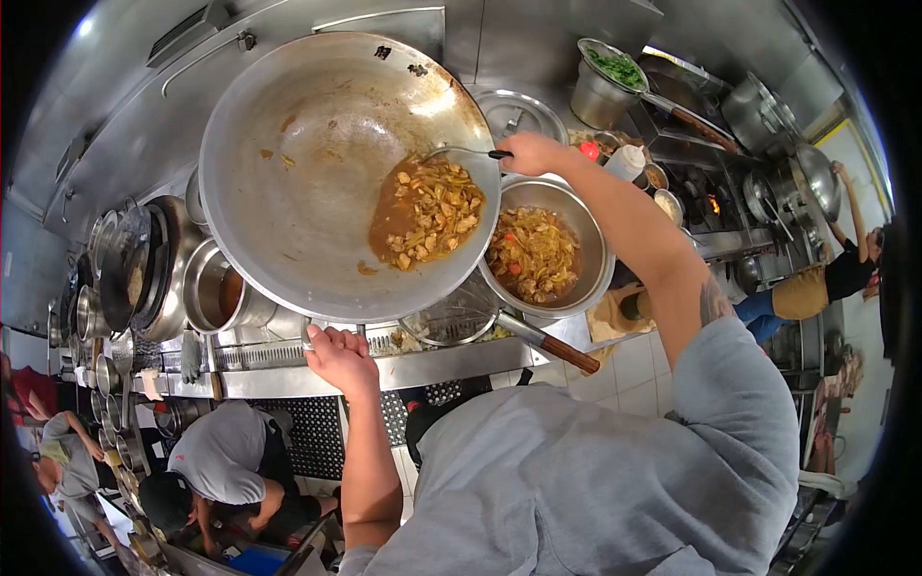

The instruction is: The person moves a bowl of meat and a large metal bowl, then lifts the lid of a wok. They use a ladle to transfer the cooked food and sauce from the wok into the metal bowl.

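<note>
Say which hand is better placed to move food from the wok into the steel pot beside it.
Probably the right hand: it holds the metal utensil extending into the wok, close to the steel pot. The left hand grips the wok's near handle, farther from the pot.

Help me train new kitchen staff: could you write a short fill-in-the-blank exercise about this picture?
1. The person's ____ hand holds the wok, while the other hand holds a metal utensil.
2. In the picture, the steel pot of saucy food stands to the wok's ____.
3. The chopped leaves beyond are coloured ____.
4. The person's shirt is coloured ____.

Missing words: left; right; green; grey.
</note>
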Available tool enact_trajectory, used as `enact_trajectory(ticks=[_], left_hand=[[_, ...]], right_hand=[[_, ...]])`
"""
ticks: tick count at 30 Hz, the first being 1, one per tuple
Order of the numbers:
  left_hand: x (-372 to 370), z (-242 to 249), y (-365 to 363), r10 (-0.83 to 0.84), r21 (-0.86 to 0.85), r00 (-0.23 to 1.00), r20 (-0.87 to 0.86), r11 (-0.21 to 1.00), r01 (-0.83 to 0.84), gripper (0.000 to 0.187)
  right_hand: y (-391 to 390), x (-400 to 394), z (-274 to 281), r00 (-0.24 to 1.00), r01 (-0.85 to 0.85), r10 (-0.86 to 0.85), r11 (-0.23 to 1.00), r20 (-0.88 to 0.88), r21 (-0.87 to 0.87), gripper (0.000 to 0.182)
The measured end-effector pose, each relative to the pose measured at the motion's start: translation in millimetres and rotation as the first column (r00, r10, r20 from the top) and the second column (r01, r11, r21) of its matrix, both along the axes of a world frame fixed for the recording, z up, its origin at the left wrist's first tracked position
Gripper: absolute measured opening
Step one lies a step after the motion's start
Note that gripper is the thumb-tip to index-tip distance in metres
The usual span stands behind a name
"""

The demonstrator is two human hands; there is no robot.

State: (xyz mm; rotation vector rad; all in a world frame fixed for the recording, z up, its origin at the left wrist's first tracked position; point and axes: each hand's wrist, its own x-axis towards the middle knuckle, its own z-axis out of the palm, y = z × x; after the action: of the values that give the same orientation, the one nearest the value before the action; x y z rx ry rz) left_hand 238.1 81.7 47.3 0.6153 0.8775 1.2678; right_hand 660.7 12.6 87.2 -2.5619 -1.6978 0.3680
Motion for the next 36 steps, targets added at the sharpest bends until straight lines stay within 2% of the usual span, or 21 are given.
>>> enact_trajectory(ticks=[2, 6, 8, 14, 18, 20, 22, 24, 26, 28, 31, 32, 34, 36], left_hand=[[1, 1, -1, 0.015, -0.015, 1.0, -0.01, 1.0, -0.015, 0.033], [3, 2, -6, 0.025, 0.001, 1.0, -0.004, 1.0, -0.025, 0.036], [5, 3, -5, 0.031, -0.005, 1.0, 0.002, 1.0, -0.031, 0.037], [5, 3, -8, 0.047, -0.032, 0.999, 0.019, 0.998, -0.047, 0.038], [3, -1, -9, 0.025, -0.008, 0.999, 0.038, 1.0, -0.025, 0.035], [2, 1, -9, 0.004, -0.005, 1.0, 0.031, 1.0, -0.004, 0.035], [2, 0, -9, 0.003, 0.0, 1.0, 0.024, 1.0, -0.003, 0.035], [3, 2, -9, 0.0, 0.009, 1.0, 0.019, 1.0, 0.0, 0.034], [5, 7, -10, 0.022, 0.003, 1.0, 0.007, 1.0, -0.022, 0.037], [4, 6, -10, 0.008, -0.003, 1.0, 0.029, 1.0, -0.007, 0.035], [3, 3, -9, -0.002, 0.001, 0.999, 0.033, 1.0, 0.002, 0.033], [3, 1, -8, 0.002, 0.013, 1.0, 0.015, 1.0, -0.002, 0.033], [2, -2, -7, -0.005, 0.03, 1.0, 0.02, 1.0, 0.004, 0.033], [1, -3, -8, -0.015, 0.04, 1.0, 0.023, 0.999, 0.014, 0.033]], right_hand=[[-3, 6, 0, 0.997, -0.07, 0.069, 0.993, -0.023, -0.098, 0.03], [-27, 9, 3, 0.996, -0.09, 0.091, 0.991, 0.006, -0.098, 0.03], [-42, 10, 7, 0.989, -0.12, 0.13, 0.984, 0.074, -0.131, 0.033], [-111, -15, 31, 0.988, -0.053, 0.068, 0.992, 0.136, -0.111, 0.031], [-154, -21, 42, 0.981, -0.096, 0.101, 0.995, 0.165, -0.033, 0.032], [-161, -30, 53, 0.978, 0.014, 0.001, 0.998, 0.21, -0.069, 0.032], [-150, -40, 51, 0.979, 0.015, 0.0, 0.998, 0.205, -0.069, 0.031], [-127, -52, 38, 0.985, -0.084, 0.062, 0.986, 0.159, 0.141, 0.029], [-91, -66, 26, 0.981, -0.117, 0.092, 0.983, 0.171, 0.14, 0.028], [-52, -72, 16, 0.98, -0.167, 0.152, 0.979, 0.124, 0.117, 0.028], [-3, -76, 1, 0.98, -0.137, 0.126, 0.989, 0.156, 0.063, 0.028], [4, -75, 2, 0.979, -0.142, 0.131, 0.988, 0.157, 0.064, 0.028], [12, -74, 4, 0.974, -0.156, 0.169, 0.983, 0.15, -0.094, 0.029], [2, -71, 4, 0.971, -0.17, 0.185, 0.979, 0.152, -0.108, 0.029]])
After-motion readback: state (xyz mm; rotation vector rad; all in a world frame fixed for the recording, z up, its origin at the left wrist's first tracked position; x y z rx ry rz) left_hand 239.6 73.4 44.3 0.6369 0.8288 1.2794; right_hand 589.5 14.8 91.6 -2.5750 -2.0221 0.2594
